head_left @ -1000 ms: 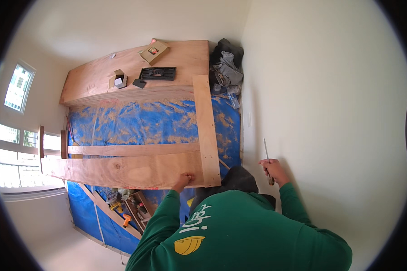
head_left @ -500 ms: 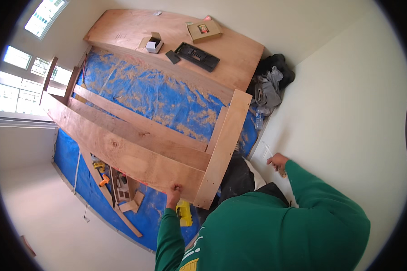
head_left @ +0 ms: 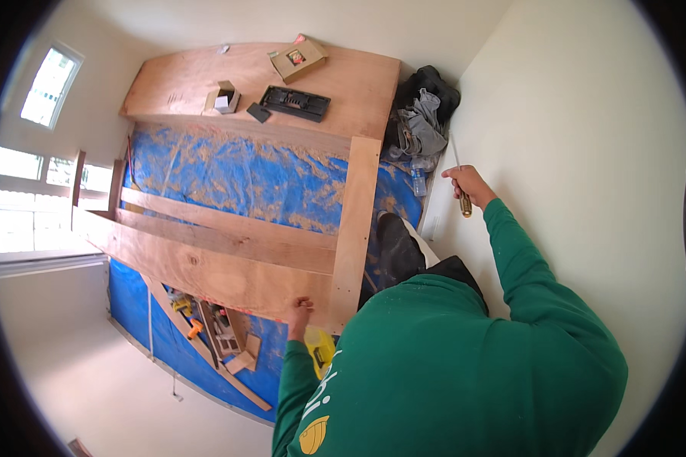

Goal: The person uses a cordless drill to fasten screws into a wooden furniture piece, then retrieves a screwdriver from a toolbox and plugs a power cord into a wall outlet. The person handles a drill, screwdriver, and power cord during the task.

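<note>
1. Here, our right hand [head_left: 471,185] is clamped on the screwdriver [head_left: 466,204]; the amber handle shows below the fist, and the thin shaft points away from us, near the pale wall [head_left: 556,167].
2. Our left hand [head_left: 301,311] is at the long plywood board [head_left: 229,270], close to the end where the cross board [head_left: 356,206] lies. Its fingers are curled together, but we cannot tell if they grip the edge.
3. Beyond these boards we see the blue sheet [head_left: 259,175], which carries patches of brown dust.
</note>
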Action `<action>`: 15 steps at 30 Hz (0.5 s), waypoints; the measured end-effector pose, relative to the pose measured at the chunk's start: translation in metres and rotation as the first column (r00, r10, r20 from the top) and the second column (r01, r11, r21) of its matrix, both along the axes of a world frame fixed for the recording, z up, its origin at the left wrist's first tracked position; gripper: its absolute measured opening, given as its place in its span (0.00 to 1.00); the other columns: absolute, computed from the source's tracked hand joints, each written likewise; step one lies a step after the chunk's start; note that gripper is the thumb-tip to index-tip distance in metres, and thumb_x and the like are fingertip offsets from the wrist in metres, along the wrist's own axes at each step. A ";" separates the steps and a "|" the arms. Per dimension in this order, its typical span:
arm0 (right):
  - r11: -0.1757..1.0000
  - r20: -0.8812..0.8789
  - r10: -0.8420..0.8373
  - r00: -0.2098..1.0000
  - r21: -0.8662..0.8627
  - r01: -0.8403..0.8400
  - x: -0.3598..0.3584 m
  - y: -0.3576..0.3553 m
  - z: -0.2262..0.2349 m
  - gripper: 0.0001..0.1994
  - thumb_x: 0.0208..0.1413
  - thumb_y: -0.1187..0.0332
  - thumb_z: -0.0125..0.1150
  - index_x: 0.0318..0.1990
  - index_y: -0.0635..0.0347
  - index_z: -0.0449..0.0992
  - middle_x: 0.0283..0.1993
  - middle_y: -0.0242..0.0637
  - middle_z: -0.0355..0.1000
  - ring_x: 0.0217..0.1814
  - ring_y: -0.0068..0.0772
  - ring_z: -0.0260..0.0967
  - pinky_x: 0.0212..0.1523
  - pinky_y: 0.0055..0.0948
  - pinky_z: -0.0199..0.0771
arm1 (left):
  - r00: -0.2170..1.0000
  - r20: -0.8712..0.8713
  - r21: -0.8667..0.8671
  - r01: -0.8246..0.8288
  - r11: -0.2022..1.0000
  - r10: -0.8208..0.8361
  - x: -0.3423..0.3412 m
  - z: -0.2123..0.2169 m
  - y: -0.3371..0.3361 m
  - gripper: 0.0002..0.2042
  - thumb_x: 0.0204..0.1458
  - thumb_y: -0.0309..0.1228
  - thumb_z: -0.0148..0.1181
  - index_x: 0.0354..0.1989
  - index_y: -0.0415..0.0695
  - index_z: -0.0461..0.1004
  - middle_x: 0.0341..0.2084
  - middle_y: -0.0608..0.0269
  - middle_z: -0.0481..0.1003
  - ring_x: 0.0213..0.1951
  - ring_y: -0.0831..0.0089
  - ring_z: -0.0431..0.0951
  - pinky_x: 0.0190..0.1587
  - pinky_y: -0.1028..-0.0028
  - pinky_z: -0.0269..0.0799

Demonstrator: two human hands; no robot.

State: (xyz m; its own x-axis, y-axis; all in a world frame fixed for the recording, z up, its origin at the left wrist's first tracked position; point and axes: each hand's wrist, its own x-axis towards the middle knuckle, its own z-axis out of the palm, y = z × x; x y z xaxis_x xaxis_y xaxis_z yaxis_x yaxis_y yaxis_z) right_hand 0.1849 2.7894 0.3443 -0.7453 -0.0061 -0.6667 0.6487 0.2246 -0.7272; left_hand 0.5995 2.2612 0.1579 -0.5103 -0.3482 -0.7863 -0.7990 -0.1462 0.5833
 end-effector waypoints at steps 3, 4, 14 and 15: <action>0.996 -0.035 -0.072 0.997 -0.053 0.070 -0.016 0.006 -0.017 0.13 0.68 0.66 0.60 0.49 0.67 0.83 0.26 0.27 0.66 0.20 0.24 0.63 0.24 0.32 0.74 | 0.994 -0.113 0.005 -0.006 1.000 0.006 -0.013 0.019 0.045 0.13 0.74 0.26 0.46 0.57 0.38 0.76 0.40 0.58 0.82 0.36 0.70 0.83 0.38 0.71 0.77; 0.996 -0.018 -0.076 0.997 -0.039 0.075 -0.028 0.011 -0.024 0.13 0.68 0.67 0.60 0.50 0.67 0.83 0.27 0.27 0.66 0.21 0.24 0.63 0.24 0.32 0.74 | 0.988 -0.157 -0.013 0.007 1.000 -0.009 -0.017 0.025 0.062 0.13 0.75 0.27 0.46 0.58 0.37 0.76 0.40 0.58 0.81 0.37 0.70 0.83 0.39 0.72 0.78; 0.909 -0.118 -0.027 0.993 0.409 0.074 -0.272 0.110 -0.148 0.24 0.59 0.54 0.73 0.49 0.70 0.84 0.39 0.45 0.81 0.32 0.36 0.79 0.35 0.38 0.82 | 0.960 -0.244 -0.050 -0.154 0.987 0.138 -0.242 0.060 0.186 0.14 0.76 0.30 0.47 0.61 0.40 0.75 0.39 0.63 0.76 0.37 0.73 0.76 0.43 0.72 0.74; 0.856 -0.231 0.076 0.970 0.514 0.055 -0.300 0.117 -0.171 0.28 0.57 0.50 0.74 0.51 0.71 0.83 0.44 0.53 0.82 0.44 0.50 0.79 0.48 0.43 0.80 | 0.968 -0.231 -0.143 -0.129 0.981 0.094 -0.283 0.062 0.187 0.14 0.76 0.30 0.46 0.61 0.40 0.75 0.39 0.64 0.76 0.38 0.73 0.75 0.45 0.71 0.73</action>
State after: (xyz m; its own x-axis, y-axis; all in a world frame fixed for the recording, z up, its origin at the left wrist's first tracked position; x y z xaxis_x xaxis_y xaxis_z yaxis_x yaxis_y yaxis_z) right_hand -0.1156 2.9063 0.1729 -0.8814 0.2785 -0.3815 0.4689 0.6135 -0.6355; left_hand 0.3161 2.4485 0.2198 -0.6169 -0.5218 -0.5891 -0.6307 -0.1200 0.7667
